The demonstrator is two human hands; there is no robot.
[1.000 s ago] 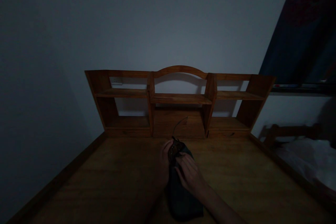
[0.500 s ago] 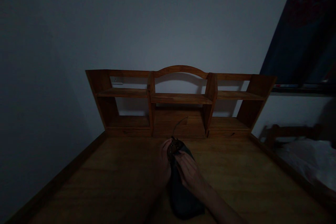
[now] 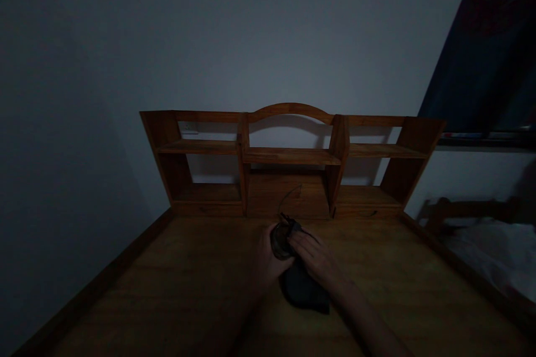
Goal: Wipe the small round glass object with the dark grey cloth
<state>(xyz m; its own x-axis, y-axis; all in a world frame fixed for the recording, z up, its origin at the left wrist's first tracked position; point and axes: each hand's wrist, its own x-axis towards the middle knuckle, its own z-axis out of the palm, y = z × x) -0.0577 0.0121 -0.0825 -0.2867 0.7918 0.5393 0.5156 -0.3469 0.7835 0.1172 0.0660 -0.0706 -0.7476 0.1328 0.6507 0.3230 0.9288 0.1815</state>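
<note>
A dark cloth pouch (image 3: 304,290) lies on the wooden desk (image 3: 176,290) in dim light. At its far end is a small round dark object (image 3: 279,245) with thin cords sticking out. My left hand (image 3: 268,259) is curled around the left side of that end. My right hand (image 3: 316,259) lies over the pouch's top with its fingers pressed on the cloth next to the round object. What exactly the round object is stays too dark to make out.
A wooden shelf unit (image 3: 288,159) with an arched top stands at the desk's back against a pale wall. A thin wire (image 3: 291,192) hangs in its middle bay. To the right are a wooden bed rail (image 3: 464,209), white bedding (image 3: 498,254) and a dark window (image 3: 489,50).
Both hands and the pouch have shifted away from me toward the shelf. The pouch now looks shorter and more bunched up under my right hand.
</note>
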